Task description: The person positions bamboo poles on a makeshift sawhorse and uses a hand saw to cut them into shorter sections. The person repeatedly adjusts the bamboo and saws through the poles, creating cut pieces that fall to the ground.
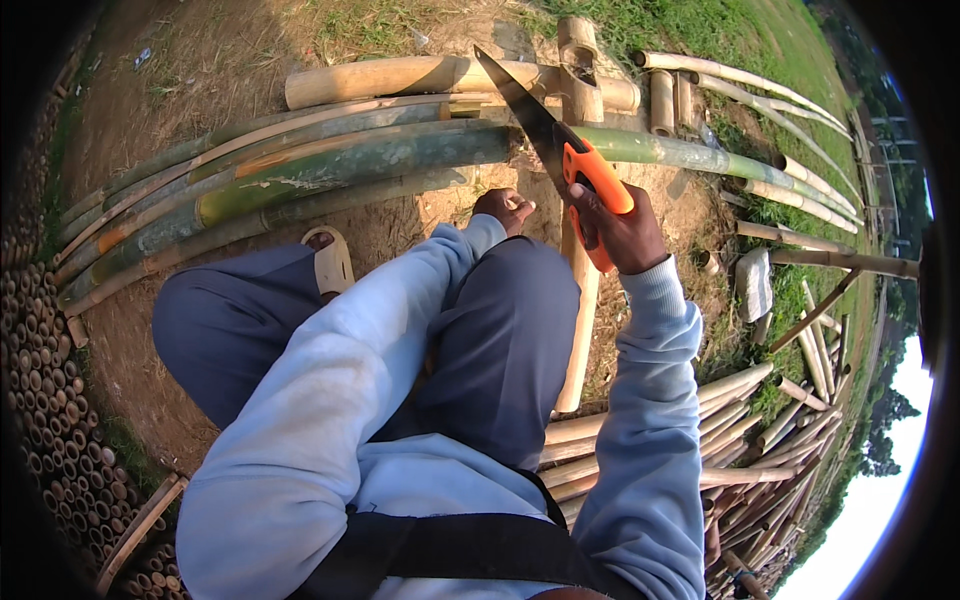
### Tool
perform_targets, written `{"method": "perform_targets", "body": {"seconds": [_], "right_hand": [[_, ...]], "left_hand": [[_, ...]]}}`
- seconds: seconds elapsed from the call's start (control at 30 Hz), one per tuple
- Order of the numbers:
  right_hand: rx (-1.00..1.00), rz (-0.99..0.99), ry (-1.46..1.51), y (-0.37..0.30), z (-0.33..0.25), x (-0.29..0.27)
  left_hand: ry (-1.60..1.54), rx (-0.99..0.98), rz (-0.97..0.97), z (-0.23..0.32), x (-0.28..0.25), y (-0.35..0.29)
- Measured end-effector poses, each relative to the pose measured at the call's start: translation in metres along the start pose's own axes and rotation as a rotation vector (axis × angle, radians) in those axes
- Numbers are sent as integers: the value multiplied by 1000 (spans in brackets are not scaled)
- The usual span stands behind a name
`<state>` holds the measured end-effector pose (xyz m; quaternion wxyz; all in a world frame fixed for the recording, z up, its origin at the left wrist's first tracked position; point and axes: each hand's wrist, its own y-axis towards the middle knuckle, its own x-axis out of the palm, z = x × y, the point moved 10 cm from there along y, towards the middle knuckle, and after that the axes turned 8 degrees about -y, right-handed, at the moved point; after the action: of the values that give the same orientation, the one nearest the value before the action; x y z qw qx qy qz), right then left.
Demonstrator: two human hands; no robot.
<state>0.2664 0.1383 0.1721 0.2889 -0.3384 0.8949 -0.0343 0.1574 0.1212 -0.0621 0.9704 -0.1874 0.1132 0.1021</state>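
In my right hand (622, 228) is a hand saw (598, 185) with an orange and black handle. Its dark blade slants up and left, the tip over a thick tan bamboo pole. My left hand (505, 210) is closed beside my raised knee, with nothing visible in it. Just beyond that hand, a thick green bamboo pole (370, 168) ends close to the blade. Right of the blade lies another green bamboo length (690, 153). Whether the blade touches any bamboo, I cannot tell.
A tan bamboo pole (385, 82) lies crosswise behind, next to an upright notched bamboo post (579, 75). Another pole (578, 345) runs beside my right knee. Stacked bamboo (60, 430) fills the left edge; loose poles (735, 430) heap at lower right.
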Motion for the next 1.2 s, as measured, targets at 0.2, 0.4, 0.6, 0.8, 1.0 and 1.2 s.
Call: {"method": "perform_targets", "body": {"seconds": [0.2,0.4,0.6,0.8,1.0,1.2], "right_hand": [[-6,-2,12,2,1,-1],[16,9,21,0,1,0],[35,25,11,-3,0,0],[34,41,28,-5,2,2],[25,47,5,-10,16,2],[-9,172,-6,-26,56,16]], "left_hand": [[-1279,-303,-56,-11,25,10],[-1498,-326,-81,-5,30,14],[-1591,-297,-87,-12,37,19],[-623,-76,69,-42,-10,33],[502,-195,-279,-96,27,-21],[438,521,383,48,-99,-56]]}}
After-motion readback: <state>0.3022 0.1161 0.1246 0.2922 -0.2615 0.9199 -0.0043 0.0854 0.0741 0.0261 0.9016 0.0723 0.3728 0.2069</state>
